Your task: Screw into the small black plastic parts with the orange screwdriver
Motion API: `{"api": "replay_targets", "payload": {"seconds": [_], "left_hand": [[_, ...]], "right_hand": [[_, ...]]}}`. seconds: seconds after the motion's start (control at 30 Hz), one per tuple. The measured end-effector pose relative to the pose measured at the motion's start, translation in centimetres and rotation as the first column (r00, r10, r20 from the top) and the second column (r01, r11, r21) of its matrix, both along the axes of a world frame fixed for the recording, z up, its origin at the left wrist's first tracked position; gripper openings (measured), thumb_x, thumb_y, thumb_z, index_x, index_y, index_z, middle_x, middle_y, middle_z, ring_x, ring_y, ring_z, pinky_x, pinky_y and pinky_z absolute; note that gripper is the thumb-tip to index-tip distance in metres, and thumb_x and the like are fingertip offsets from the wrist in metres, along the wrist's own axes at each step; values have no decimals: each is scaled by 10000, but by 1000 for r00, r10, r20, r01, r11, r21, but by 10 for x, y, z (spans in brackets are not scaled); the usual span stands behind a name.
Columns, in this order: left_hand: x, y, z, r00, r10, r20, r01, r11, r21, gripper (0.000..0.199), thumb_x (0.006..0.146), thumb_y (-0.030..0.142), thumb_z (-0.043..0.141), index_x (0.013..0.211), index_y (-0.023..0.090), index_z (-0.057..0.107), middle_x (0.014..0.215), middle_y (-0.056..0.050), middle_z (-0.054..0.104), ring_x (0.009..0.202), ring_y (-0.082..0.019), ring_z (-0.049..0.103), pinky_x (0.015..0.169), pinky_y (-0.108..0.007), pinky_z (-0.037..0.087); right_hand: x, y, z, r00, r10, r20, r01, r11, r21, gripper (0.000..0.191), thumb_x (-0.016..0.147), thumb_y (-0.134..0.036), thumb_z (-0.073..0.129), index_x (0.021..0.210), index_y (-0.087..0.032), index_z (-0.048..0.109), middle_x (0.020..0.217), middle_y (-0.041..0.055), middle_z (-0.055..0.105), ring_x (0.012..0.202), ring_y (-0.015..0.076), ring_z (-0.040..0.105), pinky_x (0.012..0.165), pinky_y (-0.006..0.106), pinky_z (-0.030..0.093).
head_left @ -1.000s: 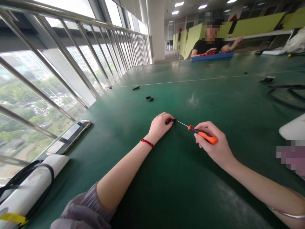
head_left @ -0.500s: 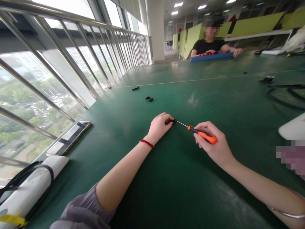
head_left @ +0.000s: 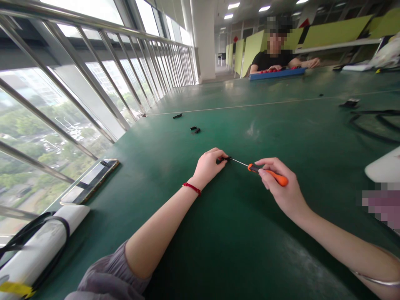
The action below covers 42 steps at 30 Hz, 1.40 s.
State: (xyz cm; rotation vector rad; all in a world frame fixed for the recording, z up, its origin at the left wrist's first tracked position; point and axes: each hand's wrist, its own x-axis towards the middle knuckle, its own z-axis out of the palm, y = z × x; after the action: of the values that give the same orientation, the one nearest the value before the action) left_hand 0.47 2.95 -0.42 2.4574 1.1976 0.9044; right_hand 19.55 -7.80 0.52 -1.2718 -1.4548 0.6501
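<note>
My left hand (head_left: 210,166), with a red band at the wrist, pinches a small black part (head_left: 225,158) at the middle of the green table (head_left: 237,233). My right hand (head_left: 279,183) is closed around the orange and black handle of a screwdriver (head_left: 283,180). The thin metal shaft points left, and its tip meets the black part at my left fingertips. Finer detail of the part is too small to make out.
Small black pieces (head_left: 196,130) and another (head_left: 177,116) lie beyond my left hand. A framed panel (head_left: 90,181) and a white object with black cable (head_left: 46,241) are at left. Across the table, a person (head_left: 275,58) sits behind a blue tray (head_left: 278,74).
The fingers of my right hand have shifted on the screwdriver handle, which has turned and moved slightly right. My left hand has stayed almost still with the black part.
</note>
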Motion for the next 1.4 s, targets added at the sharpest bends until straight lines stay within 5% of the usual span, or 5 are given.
{"api": "replay_targets", "payload": {"seconds": [0.57,0.73,0.93,1.17,1.4], "left_hand": [[0,1,-1,1000,4,-10,-4,1000,-4,148,772,161,572,881,186,669,896,-24,645,794,-142,607,711,-254,512],[0,0,0,1000,1,-11,-1,1000,-5,151,769,152,570,876,188,670,893,-20,647,793,-142,605,715,-254,510],[0,2,-1,1000,-6,-10,6,1000,0,151,773,151,566,883,186,664,891,-17,648,786,-137,604,709,-249,506],[0,1,0,999,-16,-34,16,1000,3,155,788,166,558,899,191,664,904,-20,652,824,-147,606,731,-259,507],[0,-1,1,999,-15,-50,16,1000,6,156,789,166,560,904,200,660,916,-18,651,833,-149,608,724,-258,506]], "right_hand": [[-2,-1,2,998,25,54,-24,1000,-4,172,816,-359,580,903,-212,557,711,-2,576,557,119,535,499,240,426],[0,1,-2,998,-51,41,45,988,147,221,776,-256,616,977,-224,530,807,7,568,709,146,578,679,287,471],[0,-1,-2,998,60,15,-60,997,-48,187,841,-361,538,954,-212,524,606,-41,488,476,102,434,447,238,366],[-1,0,-2,998,-27,51,20,989,145,242,779,-261,610,1001,-223,521,781,-3,542,694,140,566,674,285,469],[-2,-3,2,997,17,78,-18,1000,5,162,812,-354,574,900,-219,557,657,-12,569,530,120,533,478,235,419]]}}
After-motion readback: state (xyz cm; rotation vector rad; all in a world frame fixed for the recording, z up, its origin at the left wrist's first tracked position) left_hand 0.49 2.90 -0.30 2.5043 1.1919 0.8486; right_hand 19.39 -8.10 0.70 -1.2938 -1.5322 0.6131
